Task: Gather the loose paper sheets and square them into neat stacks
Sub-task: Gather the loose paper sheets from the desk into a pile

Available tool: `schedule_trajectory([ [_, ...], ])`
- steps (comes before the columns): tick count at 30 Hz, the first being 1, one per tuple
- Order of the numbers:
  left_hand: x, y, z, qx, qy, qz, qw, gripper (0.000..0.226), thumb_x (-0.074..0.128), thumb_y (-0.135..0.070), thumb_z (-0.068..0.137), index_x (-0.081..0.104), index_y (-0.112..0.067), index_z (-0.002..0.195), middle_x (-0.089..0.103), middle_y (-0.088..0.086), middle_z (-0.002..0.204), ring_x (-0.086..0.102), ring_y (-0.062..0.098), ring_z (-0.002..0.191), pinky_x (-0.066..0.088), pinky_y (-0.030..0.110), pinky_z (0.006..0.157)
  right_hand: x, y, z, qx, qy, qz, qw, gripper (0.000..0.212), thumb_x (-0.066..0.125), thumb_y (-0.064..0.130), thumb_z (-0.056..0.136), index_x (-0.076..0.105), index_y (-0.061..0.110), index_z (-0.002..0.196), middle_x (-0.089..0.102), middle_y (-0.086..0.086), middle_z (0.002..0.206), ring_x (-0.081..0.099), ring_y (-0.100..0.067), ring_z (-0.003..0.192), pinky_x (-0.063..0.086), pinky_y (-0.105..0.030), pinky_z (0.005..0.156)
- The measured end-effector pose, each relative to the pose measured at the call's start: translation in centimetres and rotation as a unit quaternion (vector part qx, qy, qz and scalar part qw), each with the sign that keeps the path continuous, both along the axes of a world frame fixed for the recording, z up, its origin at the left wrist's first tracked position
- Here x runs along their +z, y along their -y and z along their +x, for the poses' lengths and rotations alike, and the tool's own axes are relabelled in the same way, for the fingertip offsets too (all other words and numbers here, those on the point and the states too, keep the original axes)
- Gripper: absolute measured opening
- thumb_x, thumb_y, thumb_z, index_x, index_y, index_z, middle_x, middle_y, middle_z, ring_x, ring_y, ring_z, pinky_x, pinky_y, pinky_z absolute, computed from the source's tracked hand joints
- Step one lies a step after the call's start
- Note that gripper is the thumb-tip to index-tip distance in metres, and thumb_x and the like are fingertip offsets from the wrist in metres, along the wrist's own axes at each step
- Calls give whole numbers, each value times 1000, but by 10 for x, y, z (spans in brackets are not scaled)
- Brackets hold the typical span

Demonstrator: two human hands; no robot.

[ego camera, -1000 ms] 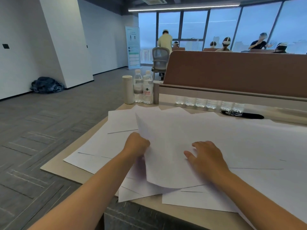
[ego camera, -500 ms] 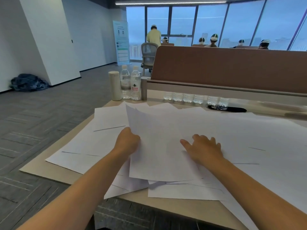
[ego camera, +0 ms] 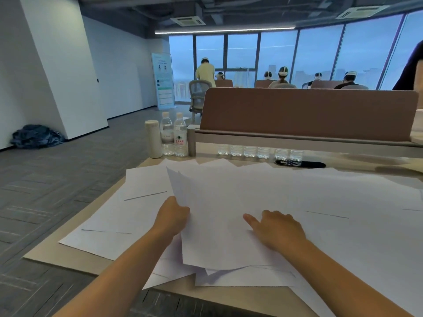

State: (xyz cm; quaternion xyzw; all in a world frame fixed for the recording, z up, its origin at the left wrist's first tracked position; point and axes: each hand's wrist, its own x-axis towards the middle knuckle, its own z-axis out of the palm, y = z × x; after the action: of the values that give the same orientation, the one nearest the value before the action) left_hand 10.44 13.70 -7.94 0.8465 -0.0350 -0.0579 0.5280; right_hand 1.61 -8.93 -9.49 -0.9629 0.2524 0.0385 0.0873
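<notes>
Left hand (ego camera: 174,216) fingers hidden under the top paper sheet (ego camera: 219,216). Sheets covered most of the worktop (ego camera: 68,259), right part cut by frame edge. Water bottle (ego camera: 180,138) label unreadable.

Left hand (ego camera: 172,217) gripping the left edge of a raised sheet (ego camera: 219,216); right hand (ego camera: 278,228) flat on it, loose papers (ego camera: 137,209) spread across the desk (ego camera: 68,259).

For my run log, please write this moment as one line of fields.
left hand: grips edge of top sheet | right hand: flat on top sheet | loose sheets: unsquared on desk | stack: not yet formed
</notes>
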Motion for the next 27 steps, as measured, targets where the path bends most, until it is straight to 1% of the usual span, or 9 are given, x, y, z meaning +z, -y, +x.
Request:
schedule_trajectory([
  [3, 3, 5, -6, -7, 7, -4, 1000, 17, 51, -7, 93, 60, -17, 105, 64, 5, 105, 60, 25, 93, 49, 35, 79, 5, -8, -6, 29, 30, 8, 999, 78, 19, 74, 93, 55, 15, 129, 63, -5, 125, 49, -31, 122, 42, -39, 91],
  [5, 6, 7, -9, -17, 22, 10, 1000, 20, 50, -6, 92, 64, -14, 104, 65, 5, 100, 59, 19, 84, 47, 29, 70, 7, -12, -9, 37, 56, 25, 997, 75, 21, 72, 94, 58, 14, 124, 65, -6, 120, 52, -29, 117, 44, -38, 90],
  [8, 7, 5, -9, -6, 16, 21, 1000, 22, 51, -2, 90, 66, -7, 104, 67, 10, 101, 59, 20, 79, 45, 27, 62, 7, -9, -12, 33, 67, -24, 997, 75, 19, 71, 94, 55, 16, 131, 59, -8, 132, 42, -32, 130, 37, -44, 103],
  [11, 5, 1, -8, 11, -20, 9, 1000, 23, 51, 1, 86, 65, 1, 104, 67, 17, 102, 64, 32, 87, 56, 39, 72, 2, -2, -16, 21, 33, 12, 999, 77, 22, 73, 93, 48, 17, 140, 55, -7, 138, 46, -31, 128, 40, -43, 103],
  [14, 1, -1, -9, 7, -49, 2, 999, 27, 50, 3, 85, 63, 2, 108, 66, 21, 105, 64, 38, 95, 57, 48, 82, 1, -7, -23, 36, 19, 7, 999, 76, 24, 72, 94, 45, 16, 141, 58, -7, 136, 48, -31, 126, 41, -40, 98],
  [17, -2, 0, -12, 21, -39, -1, 999, 27, 50, 1, 85, 60, 1, 110, 66, 20, 105, 63, 32, 87, 56, 39, 68, 5, -18, -27, 62, 32, -19, 997, 76, 23, 72, 94, 44, 16, 142, 58, -8, 136, 47, -32, 126, 40, -41, 100],
  [19, 1, -1, -16, 26, -24, 12, 999, 22, 50, -1, 86, 60, 2, 106, 66, 18, 100, 60, 26, 76, 47, 28, 58, 6, -22, -28, 68, 50, -32, 996, 77, 23, 72, 93, 46, 16, 141, 58, -9, 136, 44, -33, 128, 39, -42, 102],
  [23, 3, -3, -19, 19, -18, 19, 999, 13, 49, -1, 86, 61, 2, 90, 63, 15, 85, 56, 26, 68, 43, 27, 56, 3, -18, -26, 27, 72, 5, 997, 77, 26, 73, 92, 45, 18, 142, 50, -12, 140, 43, -32, 129, 40, -43, 103],
  [27, 1, -4, -17, 15, -61, -17, 998, 19, 49, -1, 84, 63, 5, 96, 61, 18, 81, 53, 28, 60, 41, 28, 51, -2, -23, -26, 35, 35, 6, 999, 76, 26, 73, 92, 46, 17, 138, 56, -9, 135, 50, -31, 122, 42, -41, 97],
])
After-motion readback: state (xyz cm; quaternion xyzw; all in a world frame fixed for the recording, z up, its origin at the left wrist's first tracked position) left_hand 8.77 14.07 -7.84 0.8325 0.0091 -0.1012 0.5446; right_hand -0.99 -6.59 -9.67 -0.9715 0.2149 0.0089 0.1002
